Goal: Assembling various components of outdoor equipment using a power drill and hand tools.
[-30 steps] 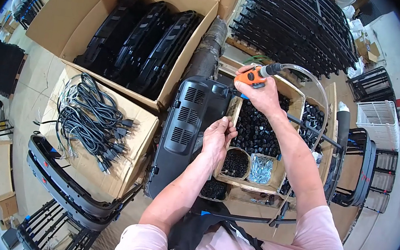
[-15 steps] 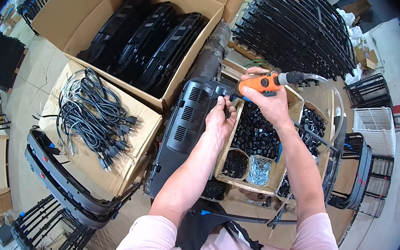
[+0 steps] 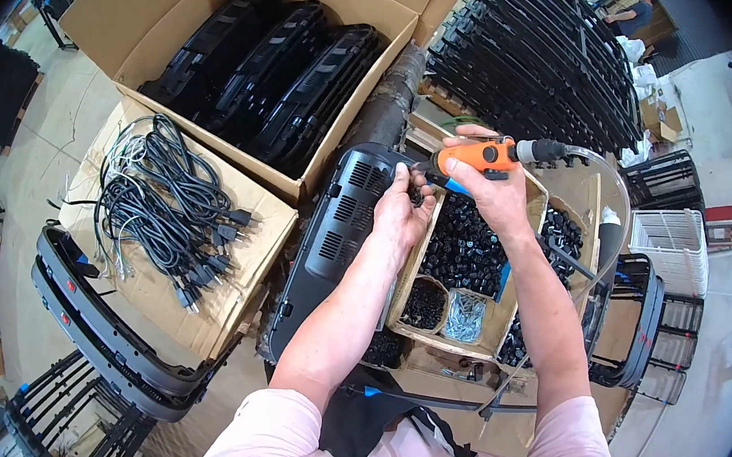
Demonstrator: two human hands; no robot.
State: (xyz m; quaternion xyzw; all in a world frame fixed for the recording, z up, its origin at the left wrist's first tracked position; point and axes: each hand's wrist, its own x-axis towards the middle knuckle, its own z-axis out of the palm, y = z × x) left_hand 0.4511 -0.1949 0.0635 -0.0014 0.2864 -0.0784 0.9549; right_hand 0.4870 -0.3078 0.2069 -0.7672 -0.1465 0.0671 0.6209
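Note:
My right hand [image 3: 499, 185] grips an orange and black air screwdriver [image 3: 485, 156], held nearly level with its nose pointing left. A clear hose runs from its back end. The nose reaches the fingers of my left hand [image 3: 404, 208], at the far right edge of a long black vented plastic housing [image 3: 350, 227]. My left thumb and forefinger are pinched together beside the tool's tip. The other fingers are curled, with small dark pieces partly showing in them; their kind is hidden. Under my right forearm stands a wooden parts tray [image 3: 506, 330] of black knob-like pieces [image 3: 463, 244].
Small tubs of dark screws [image 3: 423, 304] and silver screws [image 3: 465, 315] stand in the tray's near end. Left lie black power cords [image 3: 165, 206] on cardboard. Behind is a carton [image 3: 205, 133] of black housings. Black frames [image 3: 539, 59] are stacked at the far right.
The screwdriver has drawn back slightly to the right, so more of its tip shows beside my left fingers. My left thumb has lifted a little. The whole view has shifted slightly.

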